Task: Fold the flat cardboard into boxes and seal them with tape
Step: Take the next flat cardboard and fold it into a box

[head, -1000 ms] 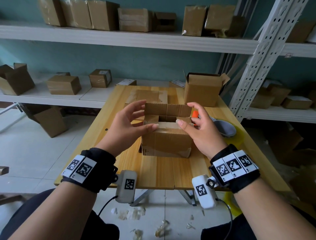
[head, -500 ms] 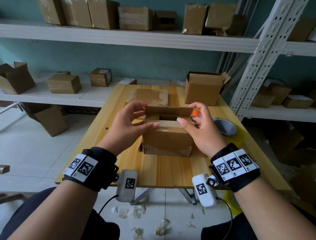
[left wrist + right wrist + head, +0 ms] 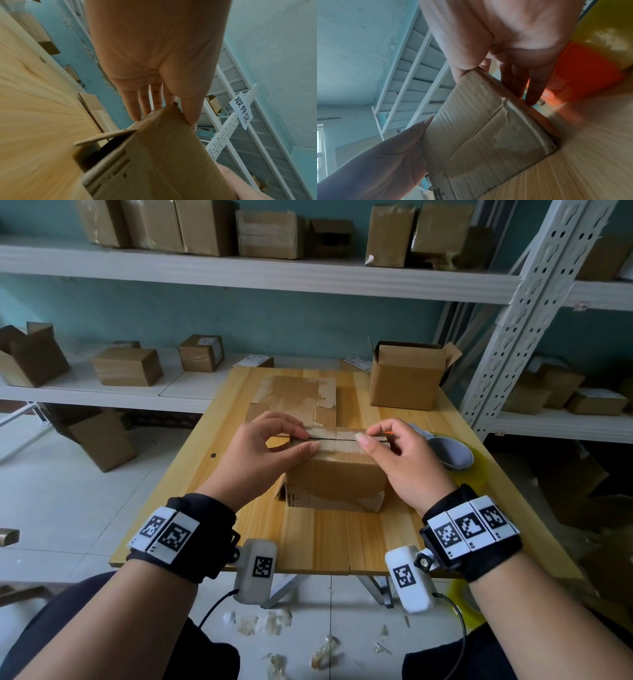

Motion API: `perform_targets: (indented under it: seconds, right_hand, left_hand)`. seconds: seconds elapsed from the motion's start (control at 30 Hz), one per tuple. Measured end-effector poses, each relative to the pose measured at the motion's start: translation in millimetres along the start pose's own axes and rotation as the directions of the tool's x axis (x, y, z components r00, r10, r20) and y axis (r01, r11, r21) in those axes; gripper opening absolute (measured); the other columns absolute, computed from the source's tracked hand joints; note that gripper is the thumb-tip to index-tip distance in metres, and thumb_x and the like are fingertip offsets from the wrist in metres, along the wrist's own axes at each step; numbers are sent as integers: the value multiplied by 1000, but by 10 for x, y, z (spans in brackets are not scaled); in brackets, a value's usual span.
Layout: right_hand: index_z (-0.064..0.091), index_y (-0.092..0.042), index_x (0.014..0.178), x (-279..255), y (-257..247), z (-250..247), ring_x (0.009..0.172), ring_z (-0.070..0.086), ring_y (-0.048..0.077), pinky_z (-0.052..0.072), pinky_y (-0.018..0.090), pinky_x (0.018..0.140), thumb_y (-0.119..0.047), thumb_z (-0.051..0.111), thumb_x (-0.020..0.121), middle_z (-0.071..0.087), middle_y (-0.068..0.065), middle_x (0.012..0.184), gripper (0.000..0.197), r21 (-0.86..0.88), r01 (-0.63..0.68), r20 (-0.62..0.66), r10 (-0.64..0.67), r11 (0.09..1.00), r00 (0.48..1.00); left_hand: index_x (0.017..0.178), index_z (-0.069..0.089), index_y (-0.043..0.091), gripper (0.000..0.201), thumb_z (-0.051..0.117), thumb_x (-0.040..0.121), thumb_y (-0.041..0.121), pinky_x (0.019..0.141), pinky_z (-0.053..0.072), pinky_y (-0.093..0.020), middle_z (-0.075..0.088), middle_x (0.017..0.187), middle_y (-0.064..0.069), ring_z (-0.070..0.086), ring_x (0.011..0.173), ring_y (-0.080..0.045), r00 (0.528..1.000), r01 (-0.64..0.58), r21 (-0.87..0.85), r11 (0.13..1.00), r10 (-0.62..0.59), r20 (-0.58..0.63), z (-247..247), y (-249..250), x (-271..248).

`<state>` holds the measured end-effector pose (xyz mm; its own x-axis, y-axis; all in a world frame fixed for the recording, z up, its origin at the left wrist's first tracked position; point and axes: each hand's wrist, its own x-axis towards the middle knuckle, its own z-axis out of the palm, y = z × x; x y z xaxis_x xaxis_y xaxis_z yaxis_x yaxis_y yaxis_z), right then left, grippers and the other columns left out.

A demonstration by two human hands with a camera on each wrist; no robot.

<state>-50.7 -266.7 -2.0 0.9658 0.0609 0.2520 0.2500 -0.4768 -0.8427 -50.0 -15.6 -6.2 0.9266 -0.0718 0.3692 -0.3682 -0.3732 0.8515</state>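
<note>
Both hands (image 3: 260,450) (image 3: 400,453) pinch box (image 3: 337,474) flaps shut

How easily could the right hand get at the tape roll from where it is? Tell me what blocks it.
Probably yes. The tape roll lies on the table just right of the right hand, nothing between. But that hand and the left hand hold the box flaps shut; letting go may free them.

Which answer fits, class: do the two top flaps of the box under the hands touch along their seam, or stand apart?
Cannot tell. In the head view the flaps of the box meet at a thin dark line, pressed by the left hand and right hand; neither contact nor gap shows plainly.
</note>
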Motion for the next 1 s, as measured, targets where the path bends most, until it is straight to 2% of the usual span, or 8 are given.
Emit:
perform_targets:
  seconds: [0.07,0.13,0.3,0.5,0.63,0.73,0.83,1.0]
  right_hand:
    - [63,-33,105,-3,-12,-3,99,66,12,57,41,91,-49,65,99,70,-6,102,18,1,12,3,-12,1000,1000]
    - [66,-32,102,3,-11,-10,97,66,12,57,41,91,-47,68,98,71,-5,99,16,16,33,-4,-33,999,999]
    - [71,-31,104,17,27,-12,101,71,11,58,43,97,-49,77,91,76,-7,104,23,86,45,7,-46,995,999]
    - [65,-45,130,-2,-7,-29,121,64,3,50,41,112,-47,80,75,70,-14,128,57,73,-117,314,88,990,945]
    - [60,-39,135,-29,-38,7,119,65,1,53,37,109,-24,84,87,69,-15,127,55,70,-108,328,79,992,941]
    - [59,-45,135,5,-41,12,127,60,1,49,38,113,-26,87,84,67,-16,134,61,79,-31,268,9,996,963]
    - [60,-47,135,51,-22,25,130,58,1,49,42,114,-28,88,82,66,-18,135,63,49,-6,250,-7,999,968]
    - [57,-39,145,85,-29,60,130,57,0,47,40,115,-37,86,84,66,-19,135,67,8,-44,286,40,999,957]
  left_hand:
    - [110,76,28,43,84,76,52,97,54,-16,66,120,16,59,116,9,999,12,16,1000,-13,53,-29,21,-1]
    - [122,72,30,58,85,71,54,98,51,-10,61,123,19,56,117,12,991,1,67,998,-10,137,-47,37,-10]
    - [133,73,20,66,88,73,42,101,46,-5,60,126,15,56,120,12,989,-32,98,995,18,144,-39,19,-18]
    - [145,65,20,56,80,92,31,119,42,-29,60,147,11,53,133,-5,984,6,270,963,-53,168,-127,-30,18]
    - [144,65,21,57,84,90,28,100,35,-3,58,143,18,50,127,2,990,16,291,957,-57,132,-105,-40,23]
    - [142,66,22,58,84,88,35,104,44,-14,57,141,22,55,122,5,997,34,182,983,-46,63,-97,-20,33]
    - [139,68,23,51,78,93,41,98,47,-12,58,139,22,53,117,14,999,34,133,990,-37,21,-81,11,38]
    - [142,68,21,46,69,101,42,115,45,-32,54,154,10,53,133,-9,993,106,212,971,-113,20,-58,22,37]
